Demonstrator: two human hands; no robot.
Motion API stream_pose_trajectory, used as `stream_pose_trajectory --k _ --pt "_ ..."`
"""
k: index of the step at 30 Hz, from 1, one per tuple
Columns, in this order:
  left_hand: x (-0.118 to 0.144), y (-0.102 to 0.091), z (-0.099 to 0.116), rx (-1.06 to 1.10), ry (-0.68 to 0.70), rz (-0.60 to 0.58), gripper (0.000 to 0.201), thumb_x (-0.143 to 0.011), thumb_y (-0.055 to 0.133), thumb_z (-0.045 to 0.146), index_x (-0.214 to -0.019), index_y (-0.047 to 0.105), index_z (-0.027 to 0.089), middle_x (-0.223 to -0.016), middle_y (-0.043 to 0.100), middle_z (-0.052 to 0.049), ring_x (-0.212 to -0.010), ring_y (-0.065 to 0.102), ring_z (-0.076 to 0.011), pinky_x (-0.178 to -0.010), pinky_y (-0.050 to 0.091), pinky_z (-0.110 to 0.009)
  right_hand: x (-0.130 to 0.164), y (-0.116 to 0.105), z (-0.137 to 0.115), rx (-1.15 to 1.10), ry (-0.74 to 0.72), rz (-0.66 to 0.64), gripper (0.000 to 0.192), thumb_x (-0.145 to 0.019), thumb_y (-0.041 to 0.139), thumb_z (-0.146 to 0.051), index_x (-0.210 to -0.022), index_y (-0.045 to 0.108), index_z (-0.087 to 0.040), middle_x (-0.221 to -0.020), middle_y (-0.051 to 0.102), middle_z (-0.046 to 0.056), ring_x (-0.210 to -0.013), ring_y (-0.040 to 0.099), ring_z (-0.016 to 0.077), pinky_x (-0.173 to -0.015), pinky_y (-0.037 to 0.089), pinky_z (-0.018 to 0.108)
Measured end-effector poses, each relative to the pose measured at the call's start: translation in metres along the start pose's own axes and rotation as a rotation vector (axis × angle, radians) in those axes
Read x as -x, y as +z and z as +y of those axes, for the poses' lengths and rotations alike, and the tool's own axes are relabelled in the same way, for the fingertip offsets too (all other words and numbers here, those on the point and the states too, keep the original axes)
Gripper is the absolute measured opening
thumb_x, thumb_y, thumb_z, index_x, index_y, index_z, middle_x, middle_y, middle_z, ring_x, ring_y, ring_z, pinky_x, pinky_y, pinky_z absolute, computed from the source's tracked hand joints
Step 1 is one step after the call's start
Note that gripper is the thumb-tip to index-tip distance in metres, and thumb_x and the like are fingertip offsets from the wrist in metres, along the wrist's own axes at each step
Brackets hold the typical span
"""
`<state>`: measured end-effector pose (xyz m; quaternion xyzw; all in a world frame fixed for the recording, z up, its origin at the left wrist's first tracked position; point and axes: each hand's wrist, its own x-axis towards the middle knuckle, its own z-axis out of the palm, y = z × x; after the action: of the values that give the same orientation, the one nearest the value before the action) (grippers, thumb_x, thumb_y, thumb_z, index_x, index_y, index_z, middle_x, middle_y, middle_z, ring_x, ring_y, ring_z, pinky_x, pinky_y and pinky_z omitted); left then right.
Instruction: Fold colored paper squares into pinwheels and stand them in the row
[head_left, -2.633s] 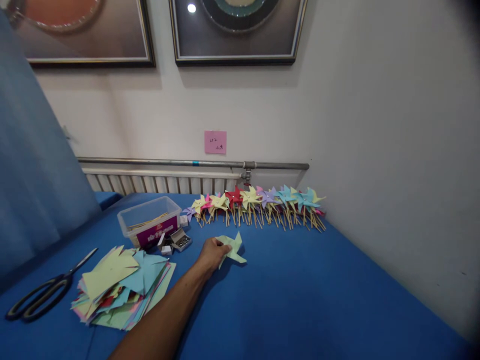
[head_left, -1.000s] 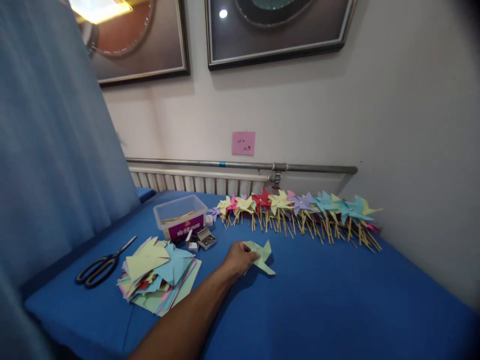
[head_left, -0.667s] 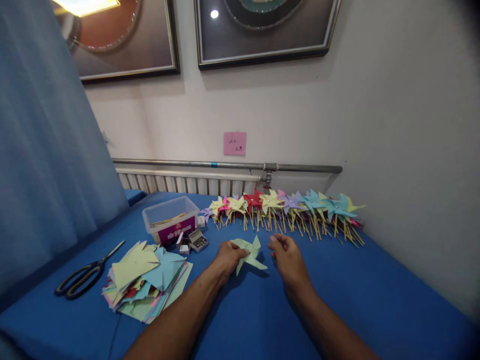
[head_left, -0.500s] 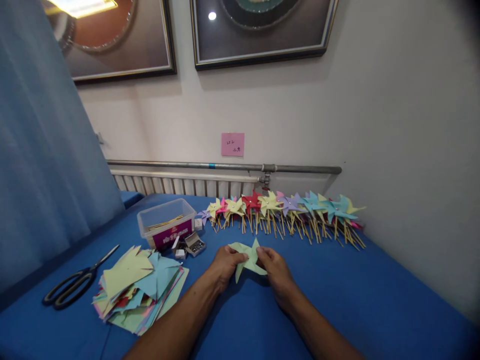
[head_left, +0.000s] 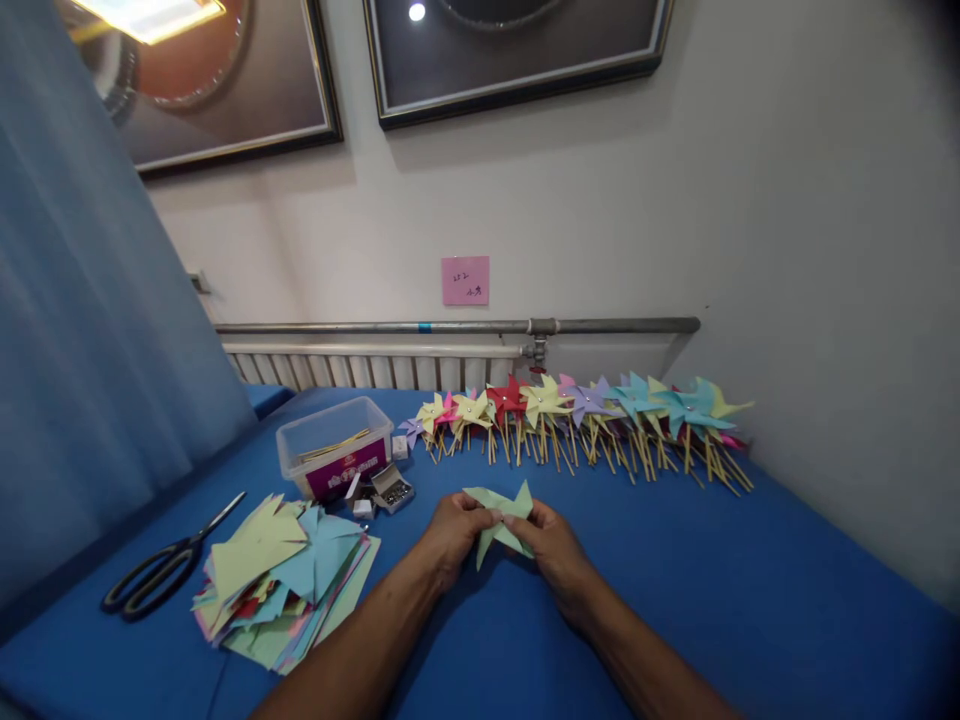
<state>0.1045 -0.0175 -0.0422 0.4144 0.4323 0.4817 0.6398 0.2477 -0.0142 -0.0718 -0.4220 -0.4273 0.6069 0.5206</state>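
Observation:
A pale green paper pinwheel [head_left: 491,537] with folded blades is held up above the blue table between my two hands. My left hand [head_left: 455,535] pinches it from the left, the thumb pressed at its centre. From the other side my right hand [head_left: 553,555] grips it too, its thumb meeting the left one at the middle. The fingers behind the paper are partly hidden. Left of my hands lies a stack of cut coloured paper [head_left: 289,585]. An opened small box of metal pins [head_left: 394,489] sits beyond my left hand.
Black-handled scissors [head_left: 169,565] lie at the left. A clear plastic tub [head_left: 334,450] holds thin sticks. Finished pinwheels on sticks [head_left: 585,410] line the back of the blue table [head_left: 712,600], near a radiator and pipe [head_left: 465,327]. A blue curtain [head_left: 97,300] hangs at the left.
My right thumb has moved left from a blade's edge onto the pinwheel's centre, beside my left thumb. The camera view has shifted slightly.

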Motion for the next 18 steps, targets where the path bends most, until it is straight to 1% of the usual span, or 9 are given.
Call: stream_pose_trajectory --k 3,8,12,15,18 --pt "-0.001 0.001 -0.003 -0.035 0.01 -0.024 0.025 -0.056 0.08 0.03 -0.062 0.065 0.012 -0.057 0.065 -0.005 -0.049 0.053 -0.0127 -0.053 0.039 -0.026 0.003 0.0 -0.003 0.033 0.012 0.017 0.038 -0.062 0.08 -0.039 -0.091 0.072 -0.016 -0.073 0.072 0.003 -0.06 0.061 0.016 -0.058 0.049 0.027" --pt "-0.002 0.003 -0.006 -0.038 0.03 0.02 0.027 -0.053 0.081 0.03 -0.068 0.068 0.012 -0.06 0.066 -0.003 -0.053 0.056 -0.0136 -0.057 0.042 -0.027 0.013 0.003 -0.012 0.038 -0.003 -0.009 0.037 -0.065 0.08 -0.039 -0.093 0.072 -0.017 -0.078 0.074 0.004 -0.067 0.065 0.0186 -0.062 0.051 0.028" --pt "-0.001 0.002 -0.004 -0.038 0.038 -0.009 0.024 -0.054 0.078 0.029 -0.066 0.068 0.011 -0.06 0.065 -0.003 -0.053 0.054 -0.0125 -0.056 0.041 -0.026 0.011 0.001 -0.007 0.031 -0.021 0.017 0.042 -0.062 0.084 -0.042 -0.095 0.072 -0.018 -0.081 0.075 0.004 -0.07 0.067 0.0205 -0.064 0.053 0.03" --pt "0.0 0.002 -0.002 -0.056 0.033 0.022 0.021 -0.054 0.077 0.027 -0.061 0.065 0.013 -0.054 0.061 -0.001 -0.049 0.05 -0.0109 -0.052 0.038 -0.025 0.006 -0.002 -0.003 0.03 -0.033 0.006 0.046 -0.059 0.085 -0.045 -0.094 0.073 -0.018 -0.081 0.076 0.005 -0.073 0.068 0.023 -0.066 0.053 0.032" --pt "-0.001 0.004 -0.004 -0.074 0.031 0.067 0.021 -0.054 0.078 0.027 -0.06 0.063 0.013 -0.051 0.059 0.0 -0.046 0.047 -0.0101 -0.049 0.034 -0.024 0.007 -0.003 -0.003 0.019 -0.052 -0.032 0.045 -0.061 0.085 -0.044 -0.096 0.073 -0.018 -0.085 0.077 0.006 -0.079 0.069 0.0247 -0.074 0.054 0.034"
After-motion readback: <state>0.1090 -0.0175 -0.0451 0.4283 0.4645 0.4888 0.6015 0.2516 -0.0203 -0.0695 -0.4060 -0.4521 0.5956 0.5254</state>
